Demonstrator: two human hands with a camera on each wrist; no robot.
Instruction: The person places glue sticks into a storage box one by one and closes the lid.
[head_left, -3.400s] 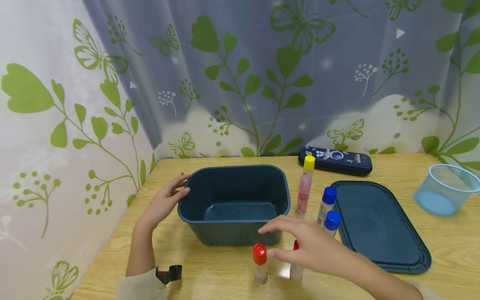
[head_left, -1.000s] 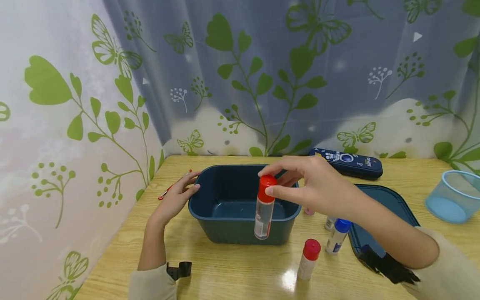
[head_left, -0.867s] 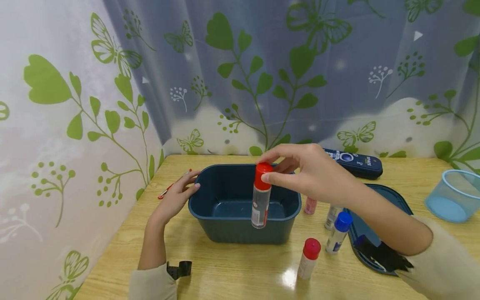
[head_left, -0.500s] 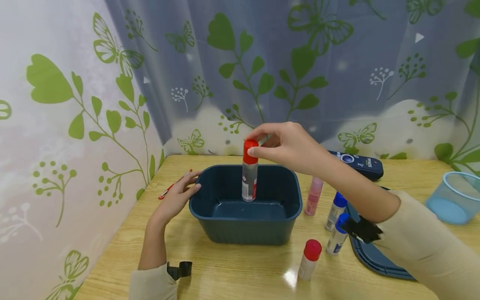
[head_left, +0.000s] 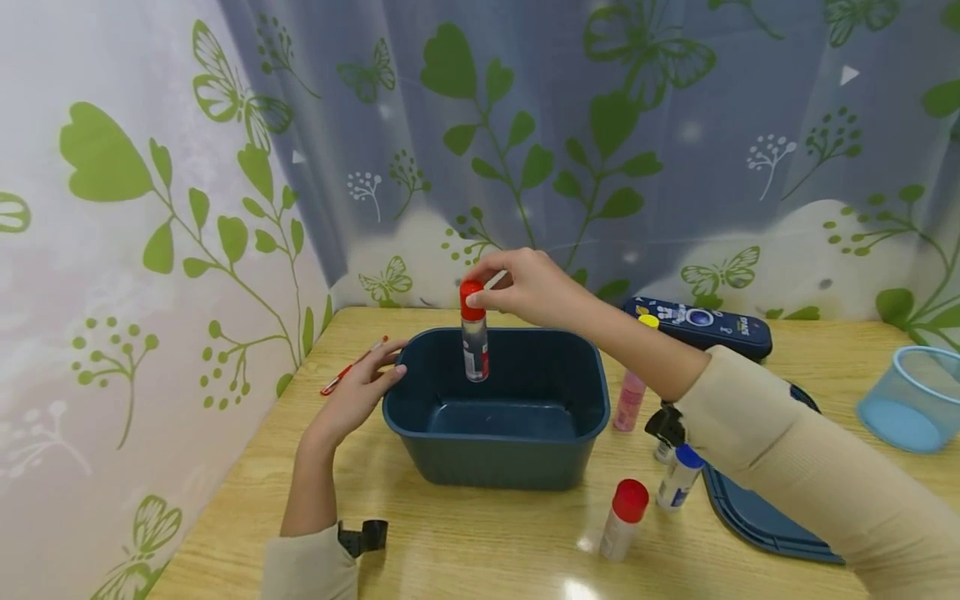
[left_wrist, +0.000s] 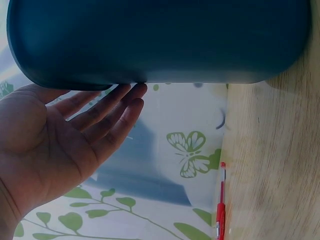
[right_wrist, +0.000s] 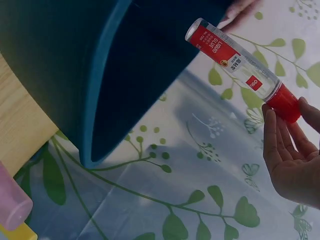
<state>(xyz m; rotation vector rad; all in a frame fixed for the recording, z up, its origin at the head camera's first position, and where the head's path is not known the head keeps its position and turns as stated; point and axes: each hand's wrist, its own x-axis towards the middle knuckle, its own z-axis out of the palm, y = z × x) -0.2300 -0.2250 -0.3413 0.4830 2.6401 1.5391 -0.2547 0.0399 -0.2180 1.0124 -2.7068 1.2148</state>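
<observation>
My right hand point(head_left: 528, 287) pinches the red cap of a clear liquid glue bottle point(head_left: 476, 350) between thumb and fingers. The bottle hangs upright over the left half of a dark teal plastic bin point(head_left: 495, 462), its base below the rim's far edge in the head view. Its red "LIQUID GLUE" label point(right_wrist: 215, 44) shows in the right wrist view. My left hand point(head_left: 352, 400) rests against the bin's left end, fingers extended along the outer wall point(left_wrist: 150, 60) and thumb at the rim. Nothing lies on the visible bin floor.
Right of the bin stand a red-capped bottle point(head_left: 622, 521), a blue-capped bottle point(head_left: 680, 479), a pink bottle point(head_left: 630, 402) and a yellow-capped one point(head_left: 648, 322). A pencil case point(head_left: 701, 325), dark lid point(head_left: 768, 521) and light-blue basket point(head_left: 911, 408) lie farther right. A red pen point(head_left: 337, 379) lies left.
My right hand took hold of a red-capped glue bottle in front of the bin, lifted it and carried it leftward and back over the bin. My left hand stays at the bin's left end.
</observation>
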